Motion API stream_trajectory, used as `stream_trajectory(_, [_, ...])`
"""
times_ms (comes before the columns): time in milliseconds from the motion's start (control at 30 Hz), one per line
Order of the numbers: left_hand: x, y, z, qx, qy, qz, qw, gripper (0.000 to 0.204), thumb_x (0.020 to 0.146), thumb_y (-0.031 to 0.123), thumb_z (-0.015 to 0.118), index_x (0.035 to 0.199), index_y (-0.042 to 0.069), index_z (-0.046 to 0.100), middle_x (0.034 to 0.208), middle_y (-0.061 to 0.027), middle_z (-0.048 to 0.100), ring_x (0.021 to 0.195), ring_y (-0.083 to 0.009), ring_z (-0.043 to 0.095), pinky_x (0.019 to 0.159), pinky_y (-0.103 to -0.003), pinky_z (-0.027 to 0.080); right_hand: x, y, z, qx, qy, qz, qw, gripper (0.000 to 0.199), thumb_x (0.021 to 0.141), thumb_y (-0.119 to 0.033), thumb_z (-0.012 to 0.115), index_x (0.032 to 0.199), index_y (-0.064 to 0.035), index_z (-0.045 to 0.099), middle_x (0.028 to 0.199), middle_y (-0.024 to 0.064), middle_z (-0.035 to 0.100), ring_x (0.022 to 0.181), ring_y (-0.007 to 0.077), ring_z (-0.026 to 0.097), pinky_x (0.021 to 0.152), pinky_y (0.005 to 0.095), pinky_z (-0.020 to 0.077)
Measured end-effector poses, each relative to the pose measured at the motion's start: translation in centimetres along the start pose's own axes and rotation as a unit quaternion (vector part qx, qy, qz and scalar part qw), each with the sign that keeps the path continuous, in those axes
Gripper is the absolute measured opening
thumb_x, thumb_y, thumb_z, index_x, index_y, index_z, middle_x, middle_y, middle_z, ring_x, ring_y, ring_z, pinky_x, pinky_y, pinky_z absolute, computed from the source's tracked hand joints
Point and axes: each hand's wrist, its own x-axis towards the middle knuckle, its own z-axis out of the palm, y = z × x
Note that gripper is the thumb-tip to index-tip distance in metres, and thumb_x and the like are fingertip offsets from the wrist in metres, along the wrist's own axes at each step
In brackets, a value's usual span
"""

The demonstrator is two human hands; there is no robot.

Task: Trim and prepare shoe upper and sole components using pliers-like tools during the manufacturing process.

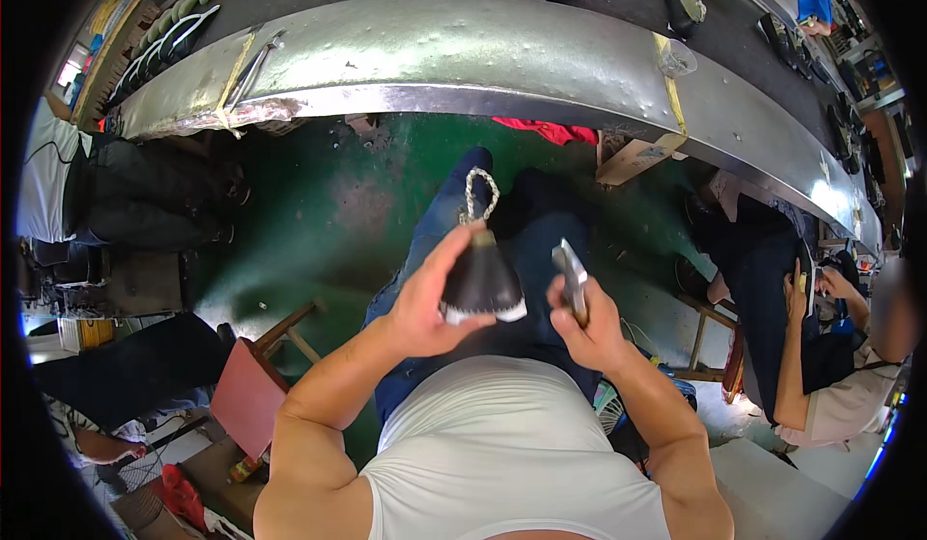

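Black leather shoe piece (480, 277) is being pinched by the left hand (423, 298), short of the silver metal counter's near edge (435, 100), the right hand (597, 329) gripping a shiny metal tool (571, 268); shaping is looking advanced, the ragged white rim (514, 312) probably awaiting finishing

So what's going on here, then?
Someone in a white top holds a dark, white-edged piece in the left hand and a metal tool in the right hand. The tool is apart from the piece. Ahead is a long metal-edged bench with shoes on it.
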Motion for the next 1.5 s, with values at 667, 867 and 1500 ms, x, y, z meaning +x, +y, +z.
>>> stream_trajectory(667, [-1.0, -1.2, 0.5, 0.120, 0.074, 0.132, 0.981, 0.109, 0.077, 0.024, 0.079, 0.159, 0.014, 0.008, 0.149, -0.0278, 0.038, 0.134, -0.0478, 0.044, 0.110, -0.067, 0.027, 7.9, -1.4, 6.6, 0.128, -0.020, -0.098, 0.987, 0.033, 0.100, -0.028, 0.056, 0.120, -0.0028, 0.050, 0.103, 0.0111, 0.063, 0.091, 0.0195, 0.061, 0.084, 0.0337, 0.0501])
stream_trajectory(867, [-0.4, -0.8, 1.1, 0.112, 0.110, 0.135, 0.978, 0.103, 0.079, 0.020, 0.077, 0.158, 0.011, 0.011, 0.146, -0.0286, 0.042, 0.130, -0.0472, 0.048, 0.109, -0.065, 0.029, 7.9, -1.2, 6.7, 0.131, -0.017, -0.046, 0.990, 0.028, 0.100, -0.027, 0.056, 0.114, -0.0041, 0.051, 0.101, 0.0108, 0.063, 0.088, 0.0182, 0.060, 0.081, 0.0332, 0.0502])
stream_trajectory(1500, [-1.0, -9.4, 0.5, 0.005, 0.021, -0.054, 0.998, 0.092, 0.079, 0.012, 0.082, 0.154, 0.005, 0.030, 0.152, -0.0245, 0.038, 0.145, -0.0402, 0.032, 0.114, -0.045, 0.035, 10.0, -2.4, 1.8, -0.081, -0.036, -0.002, 0.996, 0.083, 0.066, -0.028, 0.091, 0.129, -0.0013, 0.043, 0.120, 0.0187, 0.063, 0.108, 0.0306, 0.066, 0.093, 0.0386, 0.0516])
